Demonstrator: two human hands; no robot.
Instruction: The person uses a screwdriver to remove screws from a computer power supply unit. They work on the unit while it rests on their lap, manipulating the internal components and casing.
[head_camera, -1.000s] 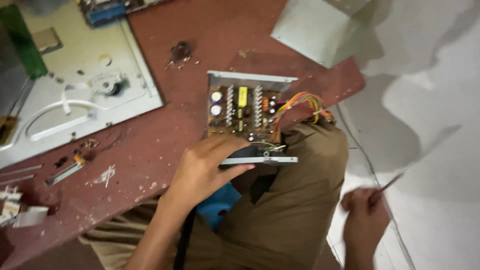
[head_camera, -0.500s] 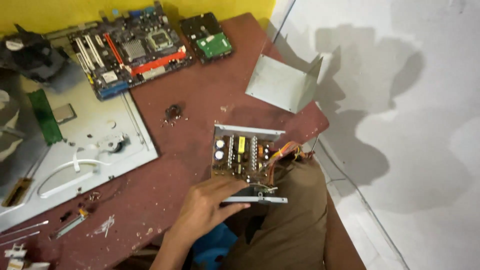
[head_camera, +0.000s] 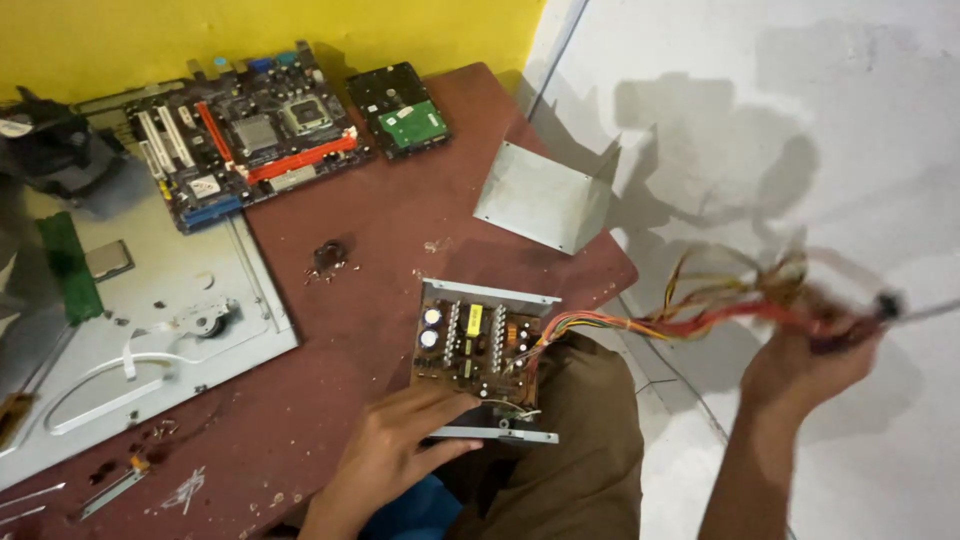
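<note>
Blurred right hand (head_camera: 800, 375) fingers clamped on wire bundle (head_camera: 700, 320); left hand (head_camera: 395, 445) fingers gripping power supply (head_camera: 480, 350).

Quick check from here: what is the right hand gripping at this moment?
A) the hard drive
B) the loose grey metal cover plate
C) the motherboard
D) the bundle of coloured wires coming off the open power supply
D: the right hand is closed around the bundle of coloured wires, pulled out to the side of the open power supply, which the left hand steadies.
</note>
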